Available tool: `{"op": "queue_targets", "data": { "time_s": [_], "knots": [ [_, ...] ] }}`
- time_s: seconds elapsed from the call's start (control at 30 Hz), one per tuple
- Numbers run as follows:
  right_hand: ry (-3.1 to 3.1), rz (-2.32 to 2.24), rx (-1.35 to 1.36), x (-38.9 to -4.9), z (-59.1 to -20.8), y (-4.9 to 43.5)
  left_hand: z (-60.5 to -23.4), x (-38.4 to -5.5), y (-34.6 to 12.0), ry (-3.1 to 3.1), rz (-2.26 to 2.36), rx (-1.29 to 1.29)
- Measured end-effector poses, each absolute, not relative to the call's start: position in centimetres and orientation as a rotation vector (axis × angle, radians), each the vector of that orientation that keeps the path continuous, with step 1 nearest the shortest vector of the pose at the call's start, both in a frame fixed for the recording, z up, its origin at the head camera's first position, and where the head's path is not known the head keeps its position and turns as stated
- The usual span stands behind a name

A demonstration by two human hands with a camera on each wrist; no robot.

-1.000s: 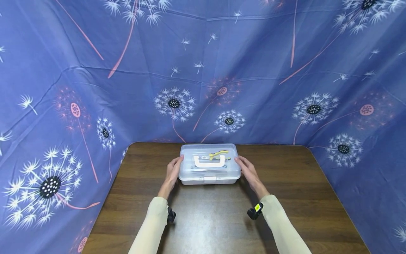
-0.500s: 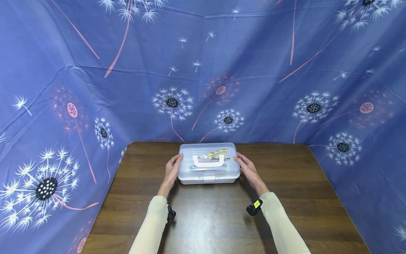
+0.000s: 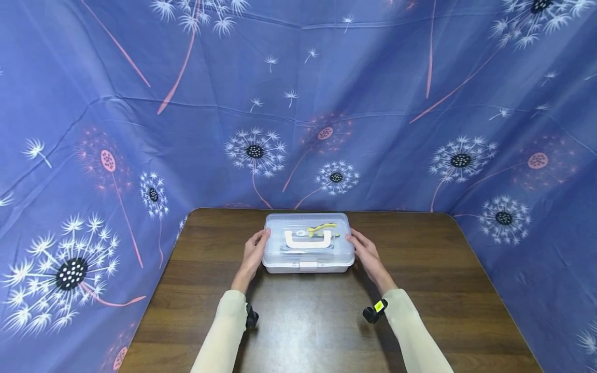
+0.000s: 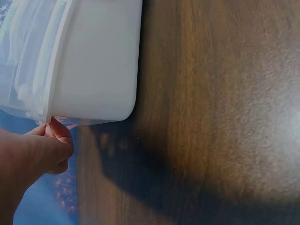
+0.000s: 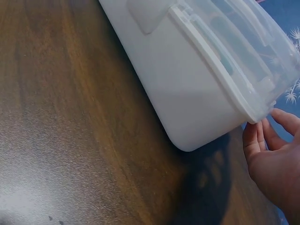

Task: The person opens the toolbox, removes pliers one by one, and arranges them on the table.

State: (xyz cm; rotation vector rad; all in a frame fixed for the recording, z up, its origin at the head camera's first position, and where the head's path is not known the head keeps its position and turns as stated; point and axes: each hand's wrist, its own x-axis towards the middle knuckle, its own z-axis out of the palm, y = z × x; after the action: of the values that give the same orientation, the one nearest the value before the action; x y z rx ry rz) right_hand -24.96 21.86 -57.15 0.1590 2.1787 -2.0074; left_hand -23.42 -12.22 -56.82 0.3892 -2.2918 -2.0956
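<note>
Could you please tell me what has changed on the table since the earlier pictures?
The plastic box seems shifted slightly away from the blue backdrop; nothing was taken hold of or let go. The left hand and right hand still hold its ends; its lid stays closed.

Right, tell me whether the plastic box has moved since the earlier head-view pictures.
Yes, slightly: the plastic box has shifted nearer the camera, away from the back edge of the table, judged in the head view.
</note>
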Motion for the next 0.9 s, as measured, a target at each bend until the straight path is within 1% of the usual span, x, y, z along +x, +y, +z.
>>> {"op": "queue_targets", "data": {
  "time_s": [0.2, 0.9],
  "knots": [
    [2.193, -2.046, 0.113, -24.4, -57.6, 22.1, -57.0, -22.9, -12.0, -2.273, -2.115, 0.388],
    [2.148, -2.073, 0.167, -22.5, -58.1, 22.6, -56.9, -21.1, -11.6, -2.283, -2.115, 0.356]
  ]
}}
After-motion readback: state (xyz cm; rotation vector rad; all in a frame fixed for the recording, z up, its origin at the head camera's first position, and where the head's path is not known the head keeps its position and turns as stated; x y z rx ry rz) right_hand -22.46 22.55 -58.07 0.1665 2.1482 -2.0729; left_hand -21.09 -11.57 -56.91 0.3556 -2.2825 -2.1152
